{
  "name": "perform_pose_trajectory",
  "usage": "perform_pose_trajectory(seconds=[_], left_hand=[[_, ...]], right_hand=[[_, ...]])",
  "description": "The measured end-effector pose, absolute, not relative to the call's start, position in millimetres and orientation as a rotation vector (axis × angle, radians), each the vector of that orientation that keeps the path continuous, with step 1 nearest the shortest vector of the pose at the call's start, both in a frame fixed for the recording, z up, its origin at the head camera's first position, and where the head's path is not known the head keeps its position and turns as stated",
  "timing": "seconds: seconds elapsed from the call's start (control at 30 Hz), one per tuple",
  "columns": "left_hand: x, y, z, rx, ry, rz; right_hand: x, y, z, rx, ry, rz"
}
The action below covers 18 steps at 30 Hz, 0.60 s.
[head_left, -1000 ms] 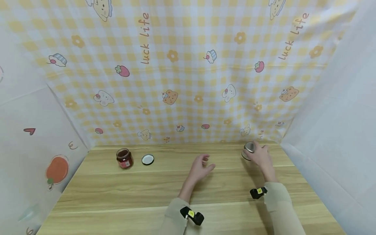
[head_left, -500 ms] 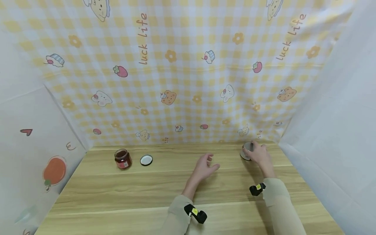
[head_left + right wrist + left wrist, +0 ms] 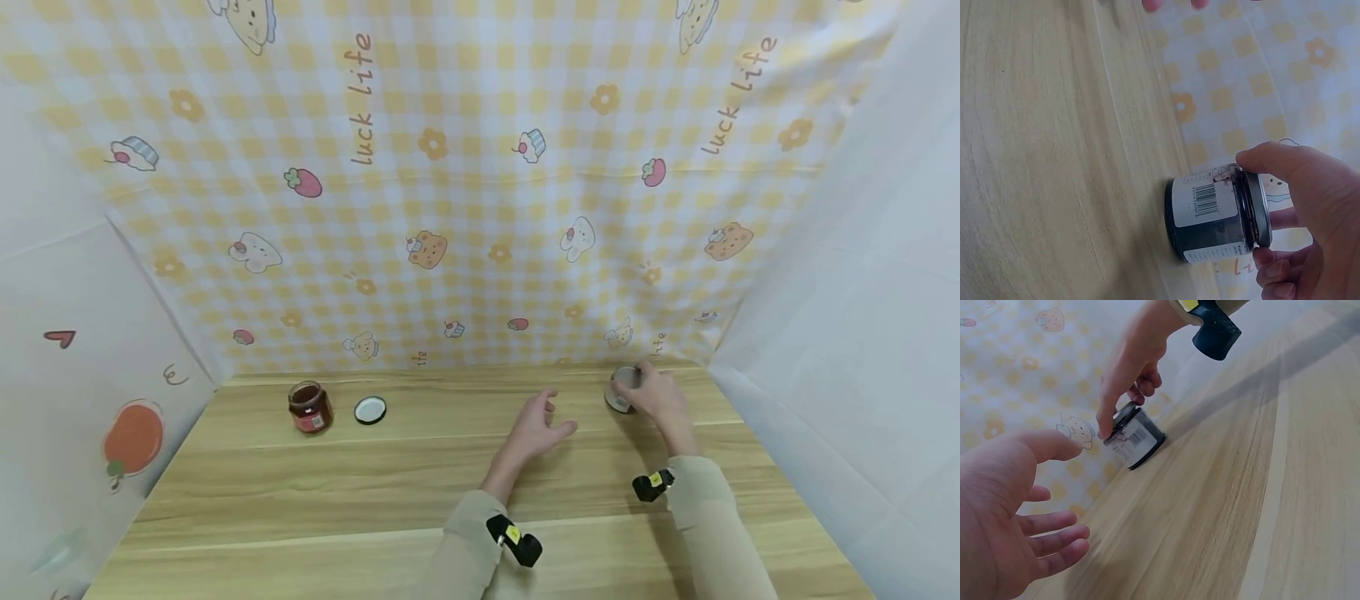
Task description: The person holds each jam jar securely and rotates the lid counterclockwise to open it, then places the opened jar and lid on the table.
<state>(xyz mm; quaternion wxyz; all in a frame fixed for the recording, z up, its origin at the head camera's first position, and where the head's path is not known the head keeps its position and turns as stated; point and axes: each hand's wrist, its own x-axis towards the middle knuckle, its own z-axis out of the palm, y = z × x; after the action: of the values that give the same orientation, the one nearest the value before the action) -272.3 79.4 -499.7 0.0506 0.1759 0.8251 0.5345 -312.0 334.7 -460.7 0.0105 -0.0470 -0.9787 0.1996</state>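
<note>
By the back right of the table stands a dark glass jar [image 3: 1210, 215] with a white barcode label and its lid [image 3: 1259, 209] on. My right hand [image 3: 660, 400] grips it at the lid, the thumb on one side of the rim and fingers on the other. To its left, my left hand [image 3: 536, 429] hovers over the wood with spread, slightly bent fingers, apart from the jar and holding nothing. The left wrist view has both the left hand [image 3: 997, 506] and the labelled jar [image 3: 1135, 440].
At the table's back left stands a lidless jar [image 3: 310, 408] of dark red contents with a reddish label. Beside it a loose lid [image 3: 371, 410] lies white inside up. A checked cloth [image 3: 480, 183] hangs behind the wooden table [image 3: 337, 500]; pale sheets flank both sides.
My left hand has moved rightward, nearer the labelled jar. The right hand stays at that jar's lid, its grip shifting slightly. The whole head view has drifted a little.
</note>
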Motion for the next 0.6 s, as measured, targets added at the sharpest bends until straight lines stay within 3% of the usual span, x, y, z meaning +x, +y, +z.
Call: perform_pose_trajectory(seconds=[0.6], left_hand=[[-274.3, 99.4, -502.8, 0.484, 2.471, 1.576]], right_hand=[[-307.1, 321.6, -468.8, -0.099, -2.977, 0.655]])
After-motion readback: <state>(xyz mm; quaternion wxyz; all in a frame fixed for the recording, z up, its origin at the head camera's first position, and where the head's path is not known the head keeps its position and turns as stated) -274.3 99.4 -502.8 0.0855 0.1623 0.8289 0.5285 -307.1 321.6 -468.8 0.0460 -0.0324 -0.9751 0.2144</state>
